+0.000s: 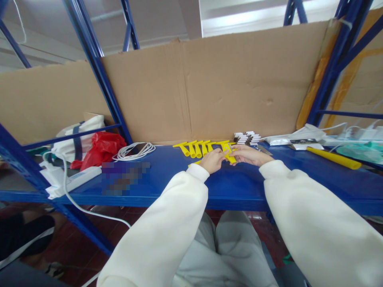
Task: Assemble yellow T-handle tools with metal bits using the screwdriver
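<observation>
My left hand (212, 161) and my right hand (247, 154) meet over the blue shelf, their fingers closed on one yellow T-shaped plastic piece (228, 150) with a wide head and a tube-like handle. Behind and left of it, several similar yellow pieces (198, 150) lie side by side in a row. Part of another yellow item (194, 164) shows by my left wrist, mostly hidden under the sleeve. Just beyond my right hand stands a stack of small white-and-black pieces (247, 138).
The blue shelf (179, 183) has a cardboard back wall (224, 87). To the left are a coiled white cable (136, 150), a red bag (103, 148) and a power strip (80, 178). A long yellow tube (333, 158) and white packets (287, 136) lie on the right.
</observation>
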Available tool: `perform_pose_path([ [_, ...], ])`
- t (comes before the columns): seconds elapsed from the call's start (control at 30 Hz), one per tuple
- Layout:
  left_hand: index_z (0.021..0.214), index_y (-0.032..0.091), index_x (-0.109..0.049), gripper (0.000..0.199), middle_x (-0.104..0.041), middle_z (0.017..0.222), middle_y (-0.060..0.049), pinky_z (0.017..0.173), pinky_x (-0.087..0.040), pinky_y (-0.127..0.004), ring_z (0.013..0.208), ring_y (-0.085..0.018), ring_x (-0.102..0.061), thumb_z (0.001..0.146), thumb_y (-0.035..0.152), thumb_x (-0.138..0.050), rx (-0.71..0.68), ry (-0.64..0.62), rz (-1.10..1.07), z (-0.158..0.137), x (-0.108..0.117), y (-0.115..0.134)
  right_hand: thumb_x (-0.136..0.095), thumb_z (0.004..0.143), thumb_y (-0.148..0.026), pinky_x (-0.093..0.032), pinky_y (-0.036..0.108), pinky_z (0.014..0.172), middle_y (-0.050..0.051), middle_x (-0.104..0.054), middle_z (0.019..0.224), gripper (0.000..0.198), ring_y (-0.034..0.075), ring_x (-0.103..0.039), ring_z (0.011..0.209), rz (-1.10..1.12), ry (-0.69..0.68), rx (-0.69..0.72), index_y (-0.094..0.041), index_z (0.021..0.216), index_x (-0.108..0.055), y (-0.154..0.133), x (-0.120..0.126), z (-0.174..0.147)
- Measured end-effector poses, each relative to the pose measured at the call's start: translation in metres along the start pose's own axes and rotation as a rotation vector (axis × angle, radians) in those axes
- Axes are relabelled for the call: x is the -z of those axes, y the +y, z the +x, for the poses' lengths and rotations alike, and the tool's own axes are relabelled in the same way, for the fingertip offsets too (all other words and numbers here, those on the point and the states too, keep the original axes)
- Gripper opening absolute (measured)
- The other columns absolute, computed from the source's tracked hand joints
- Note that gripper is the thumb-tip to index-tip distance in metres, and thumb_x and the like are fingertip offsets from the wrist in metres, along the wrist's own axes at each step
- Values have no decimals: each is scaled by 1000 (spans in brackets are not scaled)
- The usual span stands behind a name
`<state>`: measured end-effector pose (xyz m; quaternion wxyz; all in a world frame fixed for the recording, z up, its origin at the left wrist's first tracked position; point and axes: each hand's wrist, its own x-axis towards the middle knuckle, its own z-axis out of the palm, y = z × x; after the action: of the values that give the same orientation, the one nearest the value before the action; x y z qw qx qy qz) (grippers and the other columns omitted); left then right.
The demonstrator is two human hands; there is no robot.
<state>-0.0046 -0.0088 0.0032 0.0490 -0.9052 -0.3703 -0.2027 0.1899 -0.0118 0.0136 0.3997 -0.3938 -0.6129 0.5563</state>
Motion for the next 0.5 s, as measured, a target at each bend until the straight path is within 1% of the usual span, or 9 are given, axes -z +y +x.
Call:
perform_pose_path([
  [0.13,154,18,-46,53,-63,134,-15,100,-52,-36,120,-26,-64,102,20,-43,68,-25,42,-3,3,6,-76,77,-12,-62,24,63,3,-74,74,16,13,-69,63,-6,-11,56,-16,90,-68,2,-1,1],
  [0.23,159,18,-36,57,-60,141,-18,98,-54,-39,120,-28,-66,103,25,-44,135,-64,95,-5,3,8,-74,78,-10,-62,23,62,3,-73,72,14,13,-68,60,-16,6,43,-17,88,-68,4,-2,2],
  [0.33,159,18,-35,58,-62,141,-18,98,-54,-38,121,-28,-67,103,26,-46,145,-110,141,-5,1,6,-72,78,-9,-61,23,62,3,-74,73,13,13,-68,59,-35,20,-6,-17,87,-68,5,-3,2],
  [0.5,159,20,-37,58,-64,140,-16,99,-53,-36,122,-26,-67,102,22,-47,120,-115,167,-5,2,5,-78,76,-15,-61,23,63,4,-75,76,15,13,-69,61,-33,-13,-18,-18,87,-68,6,-4,1],
])
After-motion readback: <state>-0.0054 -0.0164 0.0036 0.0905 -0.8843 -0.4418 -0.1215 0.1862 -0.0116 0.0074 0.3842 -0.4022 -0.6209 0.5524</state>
